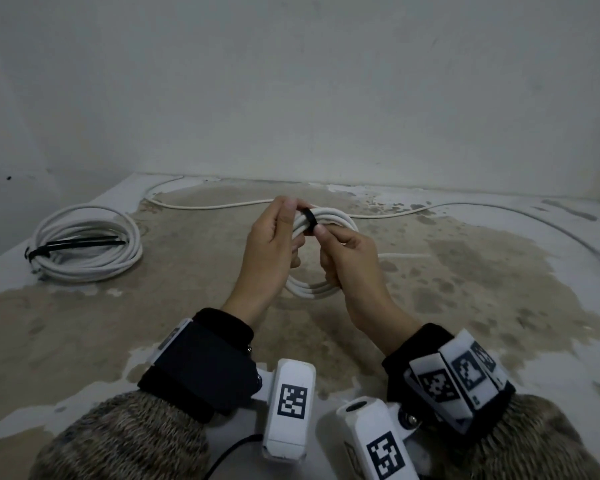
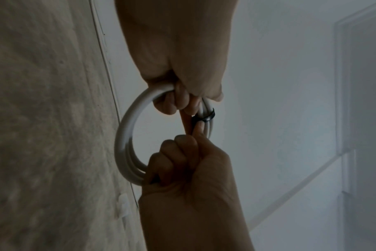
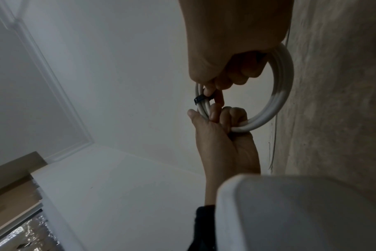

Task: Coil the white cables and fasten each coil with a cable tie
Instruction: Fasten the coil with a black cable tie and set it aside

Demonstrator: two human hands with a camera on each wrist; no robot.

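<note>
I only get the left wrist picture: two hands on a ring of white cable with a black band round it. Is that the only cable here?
Observer: No. The head view shows a second, larger coil of white cable lying on the stained tabletop, to the person's left.
Visitor: Is that one fastened?
Observer: Yes. A black plastic cable tie binds it, with its long tail lying across the coil.
Visitor: Is anything left uncoiled?
Observer: One long loose white cable stretches across the table's far side. It lies beyond the small white cable coil that the left hand and right hand grip.
</note>
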